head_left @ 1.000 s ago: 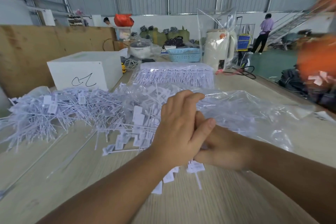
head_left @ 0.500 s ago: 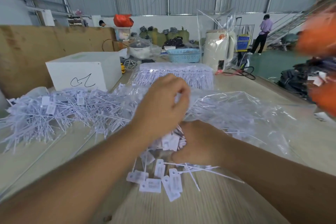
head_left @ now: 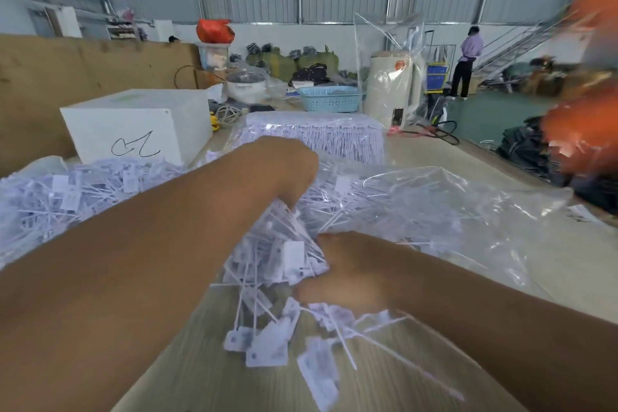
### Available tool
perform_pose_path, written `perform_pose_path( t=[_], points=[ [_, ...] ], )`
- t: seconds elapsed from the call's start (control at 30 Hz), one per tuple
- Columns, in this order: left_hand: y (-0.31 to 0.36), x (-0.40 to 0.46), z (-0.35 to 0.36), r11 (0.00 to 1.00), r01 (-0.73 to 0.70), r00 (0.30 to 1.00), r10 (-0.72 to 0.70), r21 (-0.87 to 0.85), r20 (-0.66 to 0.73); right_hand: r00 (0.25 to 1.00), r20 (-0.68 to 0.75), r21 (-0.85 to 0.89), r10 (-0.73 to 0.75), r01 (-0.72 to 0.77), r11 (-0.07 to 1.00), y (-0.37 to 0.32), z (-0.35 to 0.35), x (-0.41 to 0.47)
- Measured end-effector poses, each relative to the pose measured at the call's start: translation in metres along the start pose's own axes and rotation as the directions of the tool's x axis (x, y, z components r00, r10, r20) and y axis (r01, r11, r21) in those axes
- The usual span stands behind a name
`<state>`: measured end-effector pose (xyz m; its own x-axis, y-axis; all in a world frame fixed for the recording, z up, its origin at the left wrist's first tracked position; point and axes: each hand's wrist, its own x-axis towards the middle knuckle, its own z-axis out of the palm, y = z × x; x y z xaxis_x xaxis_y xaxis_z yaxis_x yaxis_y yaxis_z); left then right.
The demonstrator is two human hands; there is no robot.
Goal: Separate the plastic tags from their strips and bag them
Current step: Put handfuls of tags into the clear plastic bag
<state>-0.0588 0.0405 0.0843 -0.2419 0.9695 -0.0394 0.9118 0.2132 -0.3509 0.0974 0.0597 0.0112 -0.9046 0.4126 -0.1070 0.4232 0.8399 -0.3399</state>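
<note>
Tags (head_left: 287, 261) bunch above the table's (head_left: 418, 157) near edge, gripped from above by the left hand (head_left: 284, 170), fingers curled down, and from below by the right hand (head_left: 347, 271).

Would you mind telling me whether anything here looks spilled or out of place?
Yes: several loose tags lie scattered on the table just below the right hand, outside the clear bag. The left hand grips a bunch above them, so these seem to have slipped free.
</note>
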Motion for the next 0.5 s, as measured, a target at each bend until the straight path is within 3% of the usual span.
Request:
perform_pose_path(
  t=[0.13, 0.33, 0.5],
  points=[
    [0.018, 0.008, 0.006, 0.992, -0.078, 0.996, 0.082, -0.097, 0.041, 0.993, -0.106, -0.106, -0.054, 0.042, 0.993, 0.005, 0.010, 0.000],
    [0.021, 0.002, 0.021, 0.993, -0.072, 0.995, 0.065, -0.093, -0.078, 0.952, -0.262, -0.203, -0.157, 0.104, 0.974, 0.010, 0.019, 0.001],
    [0.018, -0.001, 0.022, 0.998, -0.055, 0.971, 0.053, -0.003, -0.233, 0.948, -0.268, -0.224, -0.174, 0.114, 0.968, 0.010, 0.017, 0.003]
  ],
)
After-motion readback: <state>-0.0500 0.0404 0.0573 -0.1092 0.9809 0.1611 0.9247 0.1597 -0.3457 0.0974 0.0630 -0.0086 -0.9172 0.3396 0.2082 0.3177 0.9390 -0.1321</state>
